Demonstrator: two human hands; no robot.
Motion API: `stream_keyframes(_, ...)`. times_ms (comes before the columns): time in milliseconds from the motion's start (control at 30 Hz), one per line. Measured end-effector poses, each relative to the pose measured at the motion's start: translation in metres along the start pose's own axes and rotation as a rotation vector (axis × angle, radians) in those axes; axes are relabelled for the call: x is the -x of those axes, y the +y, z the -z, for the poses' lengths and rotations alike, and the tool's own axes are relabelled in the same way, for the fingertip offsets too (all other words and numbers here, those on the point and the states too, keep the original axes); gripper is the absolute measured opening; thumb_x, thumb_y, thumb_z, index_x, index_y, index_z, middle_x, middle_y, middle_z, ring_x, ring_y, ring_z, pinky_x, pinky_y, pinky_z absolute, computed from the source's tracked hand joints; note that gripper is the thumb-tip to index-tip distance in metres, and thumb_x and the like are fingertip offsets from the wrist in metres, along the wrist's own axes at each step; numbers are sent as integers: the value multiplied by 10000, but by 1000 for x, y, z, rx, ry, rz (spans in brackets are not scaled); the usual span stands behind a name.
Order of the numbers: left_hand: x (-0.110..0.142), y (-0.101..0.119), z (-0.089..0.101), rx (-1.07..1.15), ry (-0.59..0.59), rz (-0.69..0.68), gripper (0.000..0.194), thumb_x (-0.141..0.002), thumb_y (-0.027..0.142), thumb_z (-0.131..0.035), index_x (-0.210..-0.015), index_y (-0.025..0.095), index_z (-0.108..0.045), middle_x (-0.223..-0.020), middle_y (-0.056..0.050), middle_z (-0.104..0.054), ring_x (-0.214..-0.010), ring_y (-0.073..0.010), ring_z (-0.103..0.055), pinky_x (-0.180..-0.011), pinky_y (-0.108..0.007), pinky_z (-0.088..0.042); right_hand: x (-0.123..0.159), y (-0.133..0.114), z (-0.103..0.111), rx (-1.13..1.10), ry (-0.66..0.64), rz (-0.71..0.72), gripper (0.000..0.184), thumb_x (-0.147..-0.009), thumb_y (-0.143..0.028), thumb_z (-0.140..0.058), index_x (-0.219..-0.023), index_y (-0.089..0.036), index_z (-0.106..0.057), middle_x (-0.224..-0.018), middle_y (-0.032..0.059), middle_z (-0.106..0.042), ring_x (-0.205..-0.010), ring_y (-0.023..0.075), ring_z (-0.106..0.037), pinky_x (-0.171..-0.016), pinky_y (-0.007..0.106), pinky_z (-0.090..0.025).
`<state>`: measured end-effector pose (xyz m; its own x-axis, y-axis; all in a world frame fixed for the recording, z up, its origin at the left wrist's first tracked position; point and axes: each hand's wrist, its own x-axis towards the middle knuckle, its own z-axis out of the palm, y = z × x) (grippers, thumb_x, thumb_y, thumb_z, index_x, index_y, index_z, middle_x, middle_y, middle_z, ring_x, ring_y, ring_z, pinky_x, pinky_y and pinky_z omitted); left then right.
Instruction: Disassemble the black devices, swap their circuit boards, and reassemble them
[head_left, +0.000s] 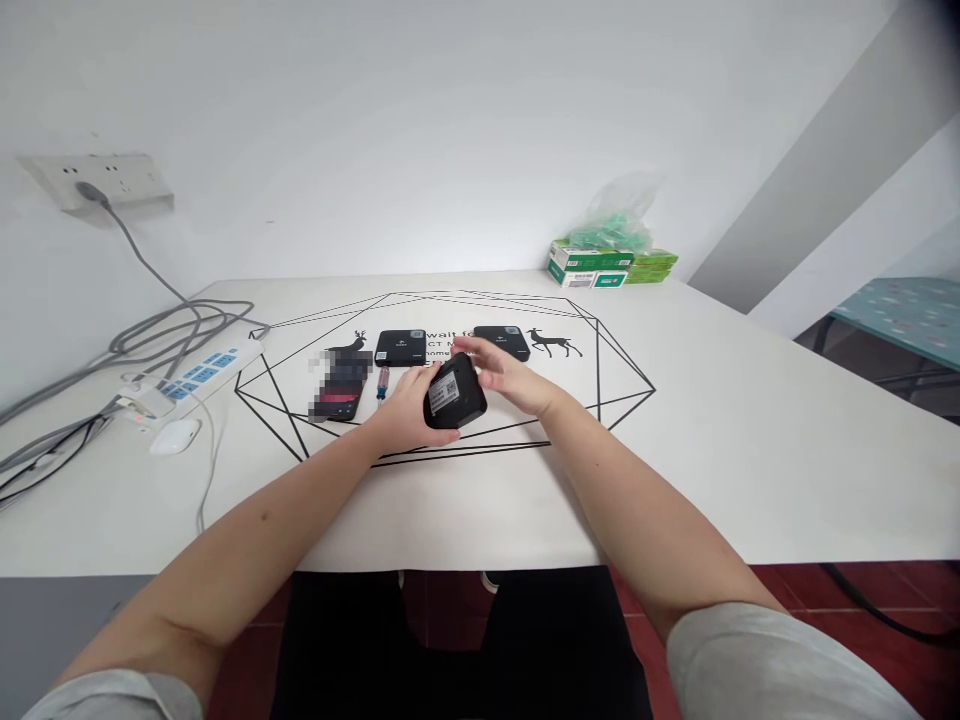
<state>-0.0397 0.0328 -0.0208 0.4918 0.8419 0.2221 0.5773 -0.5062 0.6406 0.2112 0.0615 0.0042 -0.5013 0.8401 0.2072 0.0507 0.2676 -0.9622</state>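
My left hand (pixel 409 412) grips a black set-top box (pixel 459 395) by its left side, thumb along the near edge. The box is tilted, with a white printed label facing me. Close to its right edge is my right hand (pixel 511 375), fingers apart; whether a fingertip touches the box I cannot tell. Two similar flat black boxes lie behind: one box (pixel 401 347) to the left, the other box (pixel 502 342) partly behind my right hand. A screwdriver (pixel 383 383) with a clear reddish-blue handle lies beside my left hand, next to a phone (pixel 345 388).
At the left are a white power strip (pixel 206 375), coiled grey cables (pixel 187 325) and a white earbud case (pixel 176 436). Green-and-white cartons (pixel 592 262) with a plastic bag (pixel 619 220) on top stand at the back right. The white table (pixel 750 450) meets the wall.
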Motion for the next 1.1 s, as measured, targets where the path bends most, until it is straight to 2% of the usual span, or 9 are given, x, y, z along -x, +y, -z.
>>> stream_keyframes(100, 0, 3, -2, -51, -1, 21, 1213, -716, 573, -898, -1713, 234, -295, -1621, -185, -404, -1542, -439, -391, -1262, -588, -388, -3, 1, 6, 387, 408, -6, 636, -923, -672, -614, -1361, -210, -594, -1376, 172, -671, -1350, 330, -611, -1189, 533, -483)
stream_keyframes(167, 1, 6, -3, -62, -38, 49, 1209, -729, 586, -882, -1715, 227, -283, -1625, -187, -393, -1545, -436, -379, -1256, -587, -397, -2, 0, 11, 726, 579, -140, 421, -968, -538, -575, -1202, -198, -662, -1265, 182, -700, -1272, 351, -639, -1146, 543, -503)
stream_keyframes(233, 3, 9, -3, -73, -80, 66, 1215, -727, 591, -880, -1717, 227, -277, -1615, -185, -397, -1534, -433, -389, -1249, -586, -411, 1, -2, 17, 954, 578, -388, 357, -964, -480, -588, -1148, -186, -673, -1287, 219, -677, -1250, 390, -652, -1083, 555, -532)
stream_keyframes(300, 4, 11, -4, -89, -101, 47, 1204, -733, 575, -878, -1720, 239, -275, -1593, -174, -413, -1528, -422, -396, -1260, -577, -404, 7, -4, 25, 1034, 469, -637, 443, -928, -509, -650, -1217, -174, -646, -1352, 254, -644, -1225, 419, -676, -1005, 557, -563)
stream_keyframes(400, 4, 13, -6, -131, -119, -12, 1210, -723, 556, -887, -1720, 225, -287, -1562, -176, -435, -1530, -422, -382, -1285, -571, -374, 14, -5, 36, 1013, 291, -770, 571, -851, -508, -761, -1296, -189, -597, -1309, 227, -687, -1170, 405, -709, -933, 524, -586)
stream_keyframes(667, 1, 10, -7, -171, -219, -35, 1202, -736, 587, -868, -1720, 195, -302, -1556, -184, -446, -1529, -435, -360, -1289, -595, -357, 19, 0, 47, 874, 293, -738, 535, -782, -371, -835, -1239, -192, -622, -1200, 174, -741, -980, 310, -734, -801, 406, -577)
stream_keyframes(767, 2, 6, -7, -186, -226, -60, 1205, -729, 605, -866, -1713, 170, -323, -1544, -193, -450, -1519, -439, -366, -1290, -596, -353, 19, 1, 46, 804, 312, -715, 572, -801, -381, -816, -1293, -190, -595, -1153, 146, -746, -824, 239, -719, -716, 355, -566)
stream_keyframes(900, 3, 4, -9, -210, -237, -85, 1186, -738, 634, -846, -1692, 125, -361, -1510, -214, -472, -1488, -437, -390, -1278, -596, -360, 14, 2, 39, 575, 405, -563, 486, -850, -325, -718, -1309, -210, -606, -946, 43, -721, -596, 151, -623, -606, 307, -540)
stream_keyframes(1100, 3, 3, -8, -217, -225, -106, 1154, -743, 668, -822, -1673, 132, -398, -1503, -207, -482, -1477, -436, -399, -1265, -592, -373, 6, 4, 30, 471, 643, -279, 437, -830, -331, -645, -1257, -236, -656, -820, -17, -642, -626, 152, -595, -631, 311, -559)
